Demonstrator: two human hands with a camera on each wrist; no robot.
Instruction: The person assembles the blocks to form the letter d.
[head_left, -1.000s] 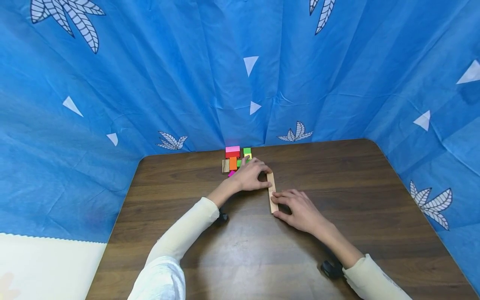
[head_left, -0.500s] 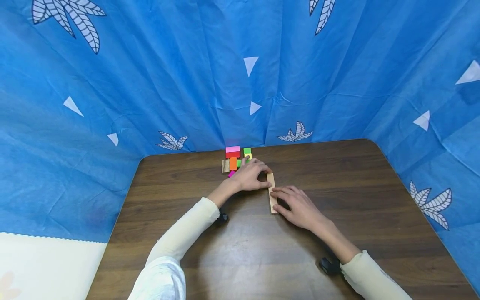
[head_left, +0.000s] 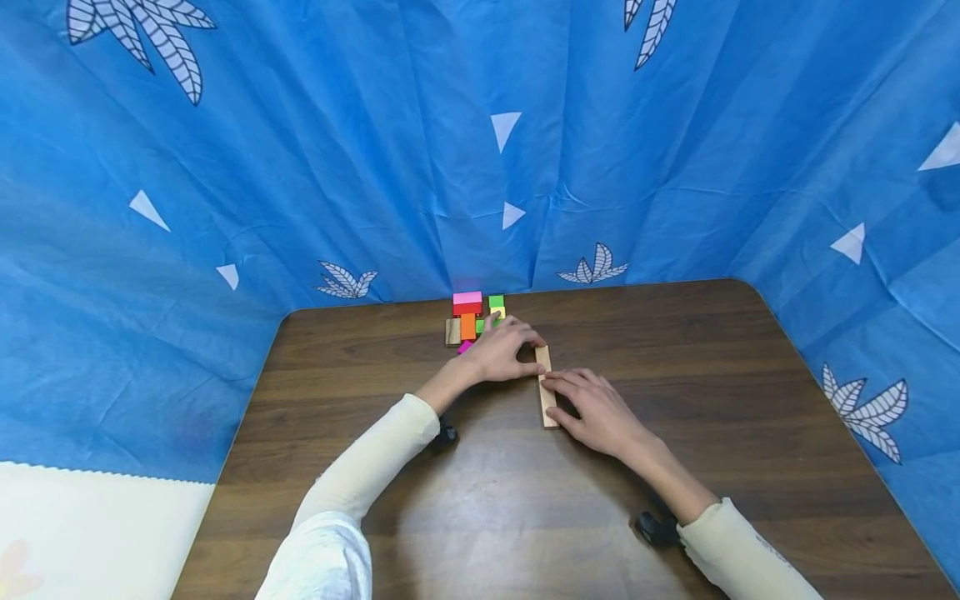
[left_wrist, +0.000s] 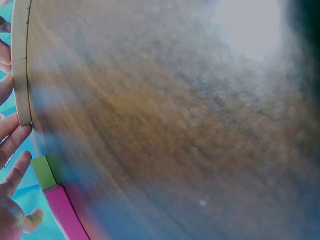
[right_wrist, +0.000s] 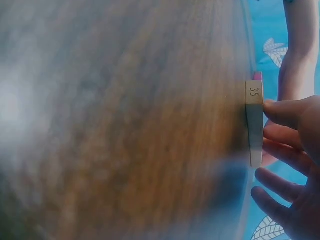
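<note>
Two plain wooden blocks lie end to end in one line on the table, a far block (head_left: 543,357) and a near block (head_left: 548,404). My left hand (head_left: 500,348) holds the far block, index finger at its far end and thumb near the seam. My right hand (head_left: 600,414) rests on the near block, thumb toward its near end and fingers across it by the seam. The right wrist view shows 35 on the near block's end face (right_wrist: 254,91), with the thumb on top. Touching ends form the seam (left_wrist: 19,58) in the left wrist view.
Coloured blocks lie beyond my left hand near the back edge: pink-red (head_left: 467,303), orange (head_left: 468,326), green (head_left: 497,301) and a brown wooden one (head_left: 453,332); the hand partly hides the group. Blue curtain (head_left: 637,167) hangs behind the brown table (head_left: 480,517).
My right thumb has come off the near block's end corner onto its top, and the right fingers have shifted slightly away from me toward the seam. My left hand stays in place.
</note>
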